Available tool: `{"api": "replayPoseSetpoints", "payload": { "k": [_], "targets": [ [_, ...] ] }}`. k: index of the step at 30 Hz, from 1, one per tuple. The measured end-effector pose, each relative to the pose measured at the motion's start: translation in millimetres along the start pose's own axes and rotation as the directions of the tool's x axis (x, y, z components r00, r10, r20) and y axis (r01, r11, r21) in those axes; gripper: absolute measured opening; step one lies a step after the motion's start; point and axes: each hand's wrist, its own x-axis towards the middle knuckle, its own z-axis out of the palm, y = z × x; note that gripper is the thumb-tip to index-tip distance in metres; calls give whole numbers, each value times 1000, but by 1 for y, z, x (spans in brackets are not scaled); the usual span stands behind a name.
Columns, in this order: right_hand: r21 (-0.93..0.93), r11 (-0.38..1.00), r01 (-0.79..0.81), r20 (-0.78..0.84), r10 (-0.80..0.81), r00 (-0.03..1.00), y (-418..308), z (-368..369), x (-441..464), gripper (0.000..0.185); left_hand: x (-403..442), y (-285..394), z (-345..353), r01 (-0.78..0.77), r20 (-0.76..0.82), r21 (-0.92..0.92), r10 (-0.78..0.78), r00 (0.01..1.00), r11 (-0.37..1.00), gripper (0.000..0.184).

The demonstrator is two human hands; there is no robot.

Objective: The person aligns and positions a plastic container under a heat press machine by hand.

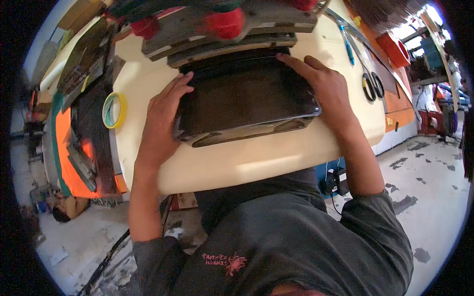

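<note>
A dark, glossy box-like piece (242, 98) lies on the cream work surface (237, 170), against a wooden frame (232, 49). My left hand (165, 108) rests along its left side, fingertips at the upper left corner, fingers close together around that edge. At the right side is my right hand (326, 89), its index finger stretched over the top edge near the upper right corner and its thumb side hidden. Both hands touch the piece from opposite sides.
Red knobs (224, 23) on a dark fixture overhang the far side. Yellow tape (114, 110) lies at left, beside dark strips and orange sheet (74, 163). Scissors (371, 86), a blue pen (347, 45) and an orange-red ring-shaped object (393, 50) are at right.
</note>
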Motion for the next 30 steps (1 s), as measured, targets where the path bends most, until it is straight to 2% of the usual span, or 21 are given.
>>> {"api": "replayPoseSetpoints", "payload": {
  "k": [5,9,11,30],
  "targets": [
    [4,996,-91,92,90,992,-4,-5,3,62,-1,2,0,-7,1,-4,7,1000,1000,68],
    [-22,999,-43,61,45,997,-5,-3,3,59,-1,3,0,5,-16,-12,-5,1000,1000,67],
    [-60,995,-81,68,85,994,-6,-3,2,59,-1,6,-2,-11,-20,-8,10,1000,1000,65],
    [-37,998,-56,34,57,998,3,2,0,59,0,-1,3,-23,-8,25,23,1000,999,67]
  ]
}}
